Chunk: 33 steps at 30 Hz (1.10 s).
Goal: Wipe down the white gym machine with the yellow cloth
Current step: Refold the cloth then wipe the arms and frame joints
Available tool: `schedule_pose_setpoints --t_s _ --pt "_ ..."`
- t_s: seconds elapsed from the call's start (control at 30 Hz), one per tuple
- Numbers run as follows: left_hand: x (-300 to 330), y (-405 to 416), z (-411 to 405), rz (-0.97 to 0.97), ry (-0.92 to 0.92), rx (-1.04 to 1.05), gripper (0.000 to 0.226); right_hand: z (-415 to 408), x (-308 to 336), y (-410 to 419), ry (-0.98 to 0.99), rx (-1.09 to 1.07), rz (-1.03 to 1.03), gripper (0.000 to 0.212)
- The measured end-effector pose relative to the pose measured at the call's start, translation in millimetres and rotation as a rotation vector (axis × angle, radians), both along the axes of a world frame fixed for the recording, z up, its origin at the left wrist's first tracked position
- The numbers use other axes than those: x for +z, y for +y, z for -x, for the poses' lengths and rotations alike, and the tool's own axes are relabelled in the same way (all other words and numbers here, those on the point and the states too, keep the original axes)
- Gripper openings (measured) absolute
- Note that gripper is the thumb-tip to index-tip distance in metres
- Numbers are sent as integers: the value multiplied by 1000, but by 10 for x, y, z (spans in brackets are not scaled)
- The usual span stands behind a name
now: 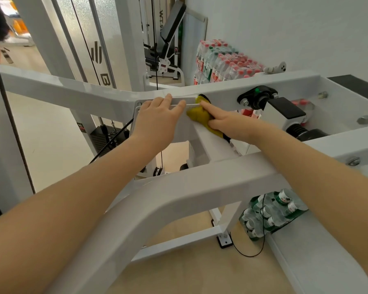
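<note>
Yellow cloth [200,117] is lying bunched against the white gym machine [200,177], at the joint where a sloping beam is meeting the long crossbar. The right hand [227,122] is pressing down on the cloth, its forefinger stretched out straight along the top of the wad while the other fingers are curling around the fabric, so its grip is closing on the cloth. The left hand [157,117] is resting just beside it on the white bracket plate [179,126], fingers straight and lying flat over the plate's upper edge, gripping nothing. Both bare forearms are reaching forward over the nearer white beam. Behind the crossbar, shrink-wrapped packs of water bottles [223,62] are standing stacked by the wall, and more bottles [272,211] are lying low on the right. A black weight stack [104,141] is showing below on the left.
</note>
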<state>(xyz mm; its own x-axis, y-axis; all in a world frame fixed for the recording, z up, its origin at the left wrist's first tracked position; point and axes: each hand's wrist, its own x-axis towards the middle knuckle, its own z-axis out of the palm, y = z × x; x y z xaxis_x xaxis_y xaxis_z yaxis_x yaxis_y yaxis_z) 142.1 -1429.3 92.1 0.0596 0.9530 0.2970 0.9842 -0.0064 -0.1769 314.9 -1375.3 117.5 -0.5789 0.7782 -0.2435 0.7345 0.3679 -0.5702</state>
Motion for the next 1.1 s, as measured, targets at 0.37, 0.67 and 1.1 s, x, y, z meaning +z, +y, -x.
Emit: schedule_pose_setpoints --t_s 0.37,0.67,1.1 --pt "149 -97 -125 141 -99 61 65 -512 141 -577 -206 210 -184 54" --pt "215 -458 -889 286 -326 -338 39 -1278 -135 -617 -280 97 -659 60" --pt "151 -638 -1541 252 -307 -132 50 -1559 -583 -668 -59 5 -1011 61"
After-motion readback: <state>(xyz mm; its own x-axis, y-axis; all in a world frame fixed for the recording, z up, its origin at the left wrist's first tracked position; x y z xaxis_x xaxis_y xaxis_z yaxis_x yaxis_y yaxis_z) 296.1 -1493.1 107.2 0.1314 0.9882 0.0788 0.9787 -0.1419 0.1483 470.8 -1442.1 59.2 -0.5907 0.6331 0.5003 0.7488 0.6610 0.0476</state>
